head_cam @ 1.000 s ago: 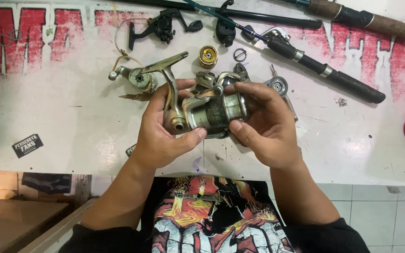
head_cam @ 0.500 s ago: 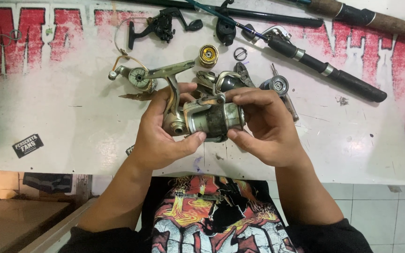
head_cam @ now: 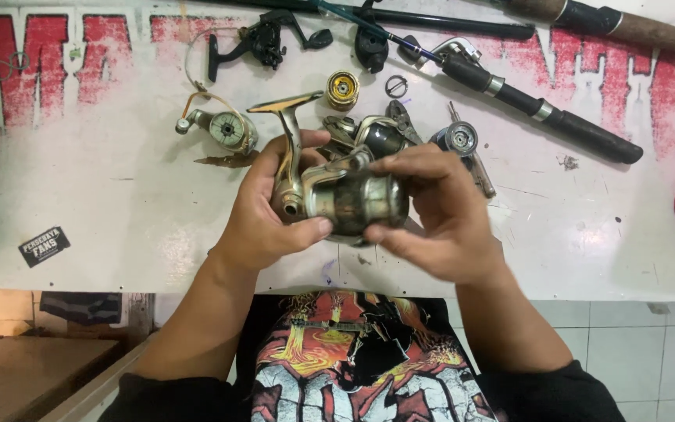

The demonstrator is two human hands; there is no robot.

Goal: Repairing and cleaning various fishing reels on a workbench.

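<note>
Head view: left hand [head_cam: 263, 215] and right hand [head_cam: 439, 215] hold a worn spinning reel [head_cam: 337, 191] above the white bench [head_cam: 119, 211], fingers of both closed around its body and spool; loose reel parts [head_cam: 369, 133] lie just beyond.

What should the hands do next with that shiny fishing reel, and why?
Probably twist the rotor end with the right hand while the left hand steadies the fishing reel. Both hands already clasp it above the table, and loose parts such as a gold spool lie behind.
</note>
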